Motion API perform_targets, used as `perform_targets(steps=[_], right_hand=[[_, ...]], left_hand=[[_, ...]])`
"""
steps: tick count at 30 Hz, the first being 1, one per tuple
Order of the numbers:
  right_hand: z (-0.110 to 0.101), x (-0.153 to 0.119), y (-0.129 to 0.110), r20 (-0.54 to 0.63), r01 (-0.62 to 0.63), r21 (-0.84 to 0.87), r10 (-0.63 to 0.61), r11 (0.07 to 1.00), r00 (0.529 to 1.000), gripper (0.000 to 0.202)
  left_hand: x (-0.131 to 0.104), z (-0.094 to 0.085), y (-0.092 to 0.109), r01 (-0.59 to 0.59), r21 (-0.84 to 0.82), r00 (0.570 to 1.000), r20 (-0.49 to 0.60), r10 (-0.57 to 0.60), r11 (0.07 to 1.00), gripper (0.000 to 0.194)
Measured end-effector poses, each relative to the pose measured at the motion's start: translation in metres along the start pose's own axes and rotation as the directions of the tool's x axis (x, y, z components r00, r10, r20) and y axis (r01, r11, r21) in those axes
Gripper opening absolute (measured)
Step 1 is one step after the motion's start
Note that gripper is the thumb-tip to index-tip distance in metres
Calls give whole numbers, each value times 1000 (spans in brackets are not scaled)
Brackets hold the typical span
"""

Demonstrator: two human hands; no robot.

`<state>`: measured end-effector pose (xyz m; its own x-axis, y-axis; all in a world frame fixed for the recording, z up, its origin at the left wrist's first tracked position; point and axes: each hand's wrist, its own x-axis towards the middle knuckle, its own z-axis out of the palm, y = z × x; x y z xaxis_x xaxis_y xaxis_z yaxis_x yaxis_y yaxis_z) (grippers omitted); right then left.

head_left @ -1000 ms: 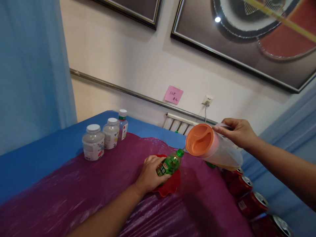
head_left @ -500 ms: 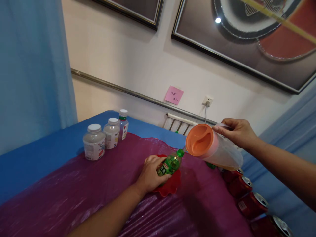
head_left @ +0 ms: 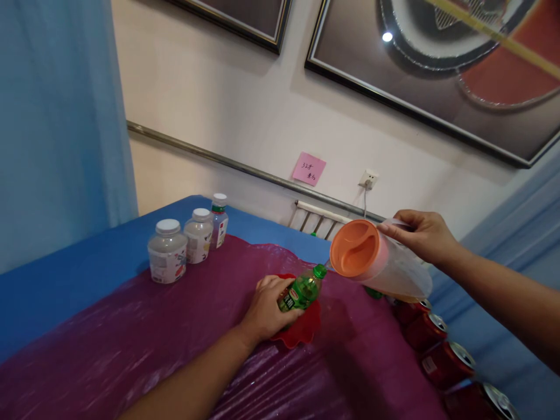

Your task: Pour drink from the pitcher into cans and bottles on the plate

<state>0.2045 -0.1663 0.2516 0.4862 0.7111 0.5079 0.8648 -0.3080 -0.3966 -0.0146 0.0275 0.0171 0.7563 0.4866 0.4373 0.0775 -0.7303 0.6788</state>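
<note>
My left hand (head_left: 269, 309) is wrapped round a small green plastic bottle (head_left: 301, 291), which leans to the right over a red scalloped mat (head_left: 308, 331). In my right hand (head_left: 424, 233) is the handle of a translucent pitcher (head_left: 394, 271) with an orange lid (head_left: 354, 248). The pitcher is tipped to the left, its spout side close to the bottle's mouth, and a thin clear stream seems to run between them. The liquid level inside the bottle is hard to make out.
Two wide clear jars (head_left: 167, 256) (head_left: 199, 236) and a narrower bottle (head_left: 219, 221), all white-capped, line the left of the purple table cover (head_left: 175, 338). Several red cans (head_left: 448, 363) stand along the right edge. Behind are a wall, metal pipe (head_left: 219, 158) and socket (head_left: 368, 178).
Almost nothing differs. Both hands keep their grip, and the pitcher stays tipped beside the bottle's mouth; the whole view has shifted very slightly.
</note>
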Motion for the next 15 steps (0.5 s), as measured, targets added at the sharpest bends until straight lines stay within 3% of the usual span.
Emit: perform_targets(steps=[15], right_hand=[[-1, 0, -4, 2, 19, -23, -19, 1000, 1000, 58]], left_hand=[[0, -1, 2, -4, -9, 1000, 4, 4, 1000, 57]])
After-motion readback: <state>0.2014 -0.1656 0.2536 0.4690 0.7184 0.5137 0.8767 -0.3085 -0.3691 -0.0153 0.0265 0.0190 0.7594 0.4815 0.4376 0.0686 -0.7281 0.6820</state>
